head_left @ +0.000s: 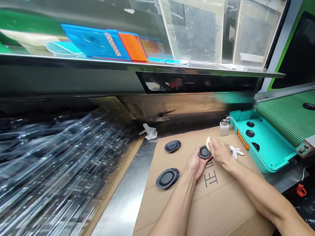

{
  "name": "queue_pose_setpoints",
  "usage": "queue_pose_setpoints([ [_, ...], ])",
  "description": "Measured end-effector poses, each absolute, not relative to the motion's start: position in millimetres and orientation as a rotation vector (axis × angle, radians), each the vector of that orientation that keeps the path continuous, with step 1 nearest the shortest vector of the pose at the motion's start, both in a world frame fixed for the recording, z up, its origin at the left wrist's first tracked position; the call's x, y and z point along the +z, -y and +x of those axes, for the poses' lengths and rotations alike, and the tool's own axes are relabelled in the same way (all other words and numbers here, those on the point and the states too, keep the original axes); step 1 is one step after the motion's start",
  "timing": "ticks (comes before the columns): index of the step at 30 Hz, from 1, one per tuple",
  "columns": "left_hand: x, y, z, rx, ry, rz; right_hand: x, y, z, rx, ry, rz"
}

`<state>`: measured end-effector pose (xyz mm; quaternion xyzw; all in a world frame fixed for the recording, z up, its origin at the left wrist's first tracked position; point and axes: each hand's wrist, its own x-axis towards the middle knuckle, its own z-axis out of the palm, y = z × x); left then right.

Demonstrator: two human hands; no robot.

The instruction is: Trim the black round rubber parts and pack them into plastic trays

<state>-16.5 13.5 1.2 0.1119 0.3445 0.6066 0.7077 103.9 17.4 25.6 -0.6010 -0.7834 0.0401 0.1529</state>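
Observation:
My left hand [195,164] holds a small round black part [204,152] above the cardboard sheet [157,209]. Pinched in my right hand [220,151] is a cream-coloured pad [208,143], which is at the upper right rim of that part. To the left on the cardboard lie two small piles of black oval parts, an upper one [172,146] and a larger lower one [167,178]. A small bottle with a metal cap [224,127] stands at the back edge of the cardboard, beyond my right hand.
Clear plastic trays [59,170] are stacked at the left. A turquoise bin [273,144] with several black parts sits at the right, beside a green conveyor belt [290,114]. White crumpled pieces [150,131] [236,152] lie nearby. A metal shelf [98,64] crosses above.

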Motion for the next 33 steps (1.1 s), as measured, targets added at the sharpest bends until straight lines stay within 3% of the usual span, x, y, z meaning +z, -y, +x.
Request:
queue_pose_setpoints([
  [27,1.5,-15.8,-15.7,1.300,-0.755,0.239,20.3,-7.7,97.7,0.270,2.307,-1.653],
  [33,10.3,-19.8,-30.2,1.517,-0.845,0.254,23.6,-24.7,125.7,0.232,2.138,-1.674],
])
